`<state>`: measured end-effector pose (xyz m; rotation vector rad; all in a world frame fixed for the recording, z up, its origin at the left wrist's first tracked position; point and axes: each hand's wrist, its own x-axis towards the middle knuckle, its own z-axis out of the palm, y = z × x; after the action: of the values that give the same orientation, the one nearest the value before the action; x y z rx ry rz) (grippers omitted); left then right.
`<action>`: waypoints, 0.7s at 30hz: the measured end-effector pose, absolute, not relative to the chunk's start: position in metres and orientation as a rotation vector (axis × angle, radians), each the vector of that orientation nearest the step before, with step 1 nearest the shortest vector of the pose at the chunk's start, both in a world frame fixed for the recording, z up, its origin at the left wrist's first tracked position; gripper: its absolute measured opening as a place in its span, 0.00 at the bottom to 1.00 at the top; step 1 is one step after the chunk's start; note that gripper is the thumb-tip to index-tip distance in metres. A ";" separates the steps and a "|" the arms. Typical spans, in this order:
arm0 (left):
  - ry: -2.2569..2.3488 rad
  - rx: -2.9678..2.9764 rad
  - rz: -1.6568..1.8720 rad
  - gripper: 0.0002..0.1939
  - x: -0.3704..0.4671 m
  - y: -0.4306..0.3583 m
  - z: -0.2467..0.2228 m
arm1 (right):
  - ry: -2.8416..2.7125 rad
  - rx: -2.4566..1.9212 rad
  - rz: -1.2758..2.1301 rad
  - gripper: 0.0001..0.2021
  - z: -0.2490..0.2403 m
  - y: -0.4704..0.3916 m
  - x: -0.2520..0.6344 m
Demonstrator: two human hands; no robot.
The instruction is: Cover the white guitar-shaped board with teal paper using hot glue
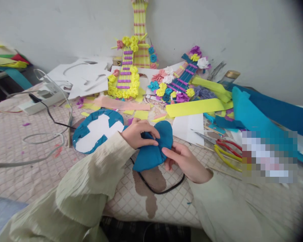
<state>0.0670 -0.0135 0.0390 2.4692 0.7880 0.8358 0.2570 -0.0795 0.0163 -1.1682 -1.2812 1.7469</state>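
My left hand [138, 133] rests over the upper left of a blue crepe paper piece [151, 154], fingers curled onto its face. The piece has rounded lobes and a crease down its middle. At its right edge my right hand [184, 159] pinches it, thumb on top and fingers beneath. Beyond my left wrist lies a white card shape [93, 132] with blue crepe paper folded over its rim. A black cord [161, 192] loops on the table below the piece and partly passes under it.
Several decorated paper guitars, one yellow [126, 75] and one blue [181, 79], stand at the back. Scissors [224, 148] and thin sticks lie right. A power strip [42, 99] with cables sits left. Yellow paper strips [194, 107] and blue sheets [257, 107] spread behind my hands.
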 end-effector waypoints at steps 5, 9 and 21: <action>0.827 2.443 0.846 0.11 0.065 -0.009 0.033 | -1.217 -1.176 1.761 0.13 0.017 -0.080 0.258; 0.800 2.409 0.870 0.13 0.067 -0.007 0.026 | -1.223 -1.187 1.762 0.13 0.016 -0.080 0.258; 0.678 2.334 0.990 0.09 0.071 -0.009 0.032 | -1.247 -1.160 1.784 0.13 0.013 -0.079 0.260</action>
<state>0.0710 -0.0090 0.0317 2.3339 0.6781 0.9895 0.2596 -0.0795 0.0133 -1.1596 -1.2467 1.7843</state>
